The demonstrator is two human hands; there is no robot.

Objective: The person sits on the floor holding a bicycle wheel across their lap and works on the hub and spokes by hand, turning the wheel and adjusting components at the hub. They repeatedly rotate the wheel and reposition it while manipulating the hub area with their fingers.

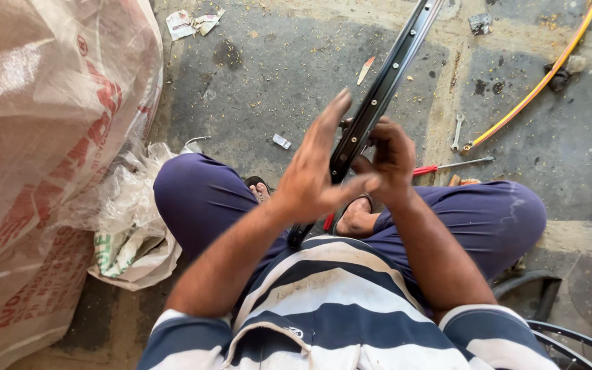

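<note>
1. Between the person's knees, a black bicycle wheel rim (378,96) is standing on edge, slanting up across the floor (268,75).
2. Right hand (390,159) is gripping the rim, fingers clenched around it.
3. Left hand (316,164) is pressing flat against it, fingers released.
4. A red-handled screwdriver (450,166) is lying near a spanner (458,131).

A grey concrete floor (275,82), stained and strewn with yellowish grit, lies in daylight. A big woven sack (42,137) fills the left edge, crumpled plastic bags (131,226) beside it. A yellow hose (536,82) crosses the upper right corner.
</note>
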